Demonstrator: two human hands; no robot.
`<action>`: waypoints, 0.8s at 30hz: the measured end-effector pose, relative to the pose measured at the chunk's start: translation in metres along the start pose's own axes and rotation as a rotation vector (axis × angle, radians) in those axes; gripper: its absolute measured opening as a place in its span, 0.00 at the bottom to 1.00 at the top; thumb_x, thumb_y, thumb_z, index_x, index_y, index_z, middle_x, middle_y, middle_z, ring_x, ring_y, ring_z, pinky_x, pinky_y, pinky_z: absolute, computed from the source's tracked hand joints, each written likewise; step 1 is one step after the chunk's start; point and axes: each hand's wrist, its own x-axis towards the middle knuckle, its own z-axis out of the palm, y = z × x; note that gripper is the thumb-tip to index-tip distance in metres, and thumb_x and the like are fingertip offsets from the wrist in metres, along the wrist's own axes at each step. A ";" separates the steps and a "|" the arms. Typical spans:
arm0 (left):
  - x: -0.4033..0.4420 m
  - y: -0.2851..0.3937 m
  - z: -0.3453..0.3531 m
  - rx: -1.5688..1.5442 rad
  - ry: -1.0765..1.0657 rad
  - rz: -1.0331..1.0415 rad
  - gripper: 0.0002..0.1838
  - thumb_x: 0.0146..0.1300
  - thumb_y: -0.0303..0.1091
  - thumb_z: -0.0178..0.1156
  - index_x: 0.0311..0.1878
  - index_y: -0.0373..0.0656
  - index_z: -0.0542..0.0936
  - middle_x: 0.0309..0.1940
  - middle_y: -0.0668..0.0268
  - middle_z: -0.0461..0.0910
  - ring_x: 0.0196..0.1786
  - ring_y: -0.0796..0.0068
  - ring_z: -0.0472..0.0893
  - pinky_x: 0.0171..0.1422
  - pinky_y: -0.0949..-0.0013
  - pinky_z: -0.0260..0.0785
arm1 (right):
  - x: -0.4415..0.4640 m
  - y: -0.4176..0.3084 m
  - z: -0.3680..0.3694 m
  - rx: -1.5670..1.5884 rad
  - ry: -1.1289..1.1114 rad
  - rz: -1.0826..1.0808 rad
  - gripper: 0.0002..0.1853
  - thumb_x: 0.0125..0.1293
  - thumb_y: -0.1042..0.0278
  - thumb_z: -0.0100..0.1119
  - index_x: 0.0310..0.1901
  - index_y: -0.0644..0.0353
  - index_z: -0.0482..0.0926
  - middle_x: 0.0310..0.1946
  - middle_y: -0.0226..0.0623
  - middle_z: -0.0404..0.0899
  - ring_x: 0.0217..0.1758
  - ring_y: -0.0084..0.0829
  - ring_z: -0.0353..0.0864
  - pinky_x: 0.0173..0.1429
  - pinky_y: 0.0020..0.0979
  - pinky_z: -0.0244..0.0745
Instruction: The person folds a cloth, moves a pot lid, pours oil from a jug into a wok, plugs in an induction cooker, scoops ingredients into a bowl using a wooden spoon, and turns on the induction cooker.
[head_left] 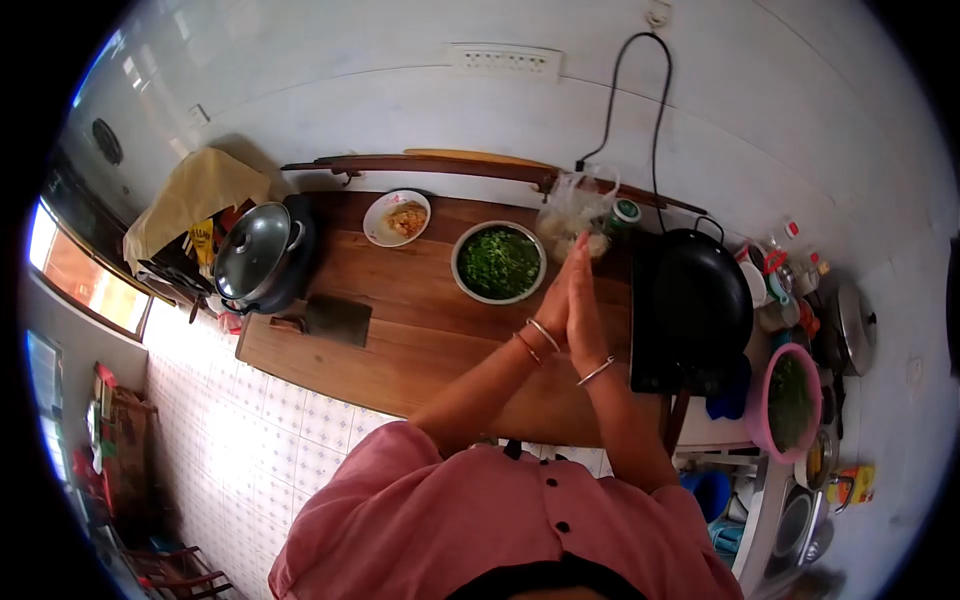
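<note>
My left hand (557, 308) and my right hand (583, 308) are raised palm to palm above the wooden table, fingers stretched out and pointing away from me. Nothing shows between them, though the inner sides of the palms are hidden. Just left of the hands sits a metal bowl of chopped greens (500, 262). Beyond the fingertips is a clear plastic bag (566, 212) with pale contents, beside a green-lidded jar (625, 212). A white plate with chopped, light-coloured food (405, 217) lies farther left.
A cleaver (338, 320) lies near the wooden table's (400, 365) left edge, by a lidded pot (254, 252). On the right, a black wok (697, 295) rests on a dark cooker with a cord above. A pink basin (786, 402) of greens stands beyond it.
</note>
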 end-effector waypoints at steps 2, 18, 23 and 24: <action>0.012 -0.010 -0.041 -0.026 -0.005 0.031 0.29 0.72 0.43 0.37 0.71 0.39 0.50 0.72 0.60 0.49 0.73 0.67 0.49 0.74 0.69 0.40 | 0.015 0.004 0.032 -0.092 -0.089 -0.058 0.34 0.72 0.46 0.30 0.71 0.60 0.42 0.72 0.42 0.40 0.75 0.36 0.38 0.74 0.30 0.39; 0.094 -0.041 -0.080 -0.689 0.011 -0.698 0.20 0.70 0.43 0.45 0.58 0.41 0.70 0.54 0.64 0.74 0.57 0.72 0.73 0.60 0.68 0.63 | 0.226 0.031 0.010 -0.361 0.010 -0.039 0.22 0.68 0.58 0.49 0.56 0.68 0.71 0.57 0.43 0.72 0.63 0.38 0.69 0.64 0.33 0.62; 0.089 -0.074 -0.085 -0.755 0.119 -0.779 0.16 0.69 0.41 0.46 0.50 0.40 0.72 0.45 0.63 0.78 0.49 0.71 0.77 0.54 0.69 0.68 | 0.291 0.035 -0.001 -1.470 -0.208 -0.433 0.14 0.60 0.69 0.54 0.45 0.66 0.77 0.46 0.47 0.79 0.50 0.43 0.77 0.55 0.39 0.68; 0.089 -0.077 -0.087 -0.779 0.141 -0.789 0.14 0.69 0.40 0.46 0.48 0.40 0.73 0.42 0.63 0.79 0.47 0.71 0.78 0.52 0.69 0.69 | 0.296 0.033 0.002 -1.472 -0.209 -0.441 0.14 0.60 0.69 0.54 0.45 0.66 0.77 0.46 0.47 0.79 0.50 0.43 0.77 0.55 0.39 0.68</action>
